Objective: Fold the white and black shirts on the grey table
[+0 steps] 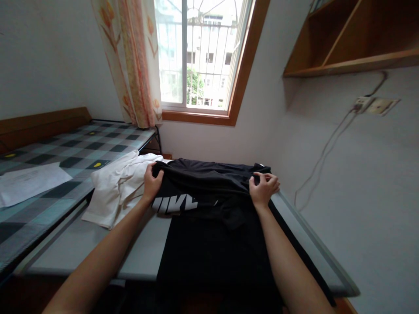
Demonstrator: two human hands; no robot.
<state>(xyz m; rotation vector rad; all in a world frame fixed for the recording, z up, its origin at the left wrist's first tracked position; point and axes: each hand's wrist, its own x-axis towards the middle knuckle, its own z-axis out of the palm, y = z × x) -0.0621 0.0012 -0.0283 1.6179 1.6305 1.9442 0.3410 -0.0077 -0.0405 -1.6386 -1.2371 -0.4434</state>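
A black T-shirt (209, 183) with large white lettering is spread over a light grey table, its lower part hanging toward me. My left hand (152, 182) pinches the shirt's far left edge, thumb against fingers. At the far right, my right hand (263, 188) is closed on the dark cloth with fingers curled. Between the two hands the fabric lies in loose folds. A crumpled white garment (119, 187) rests just left of my left hand.
The grey table (140, 250) runs along the right wall. To the left is a bed with a checked cover (65, 150) and a paper sheet (32, 183) on it. Beyond are a window (203, 56) and curtain (134, 61). A wooden shelf (353, 65) hangs upper right, above a socket (376, 105) with a cord.
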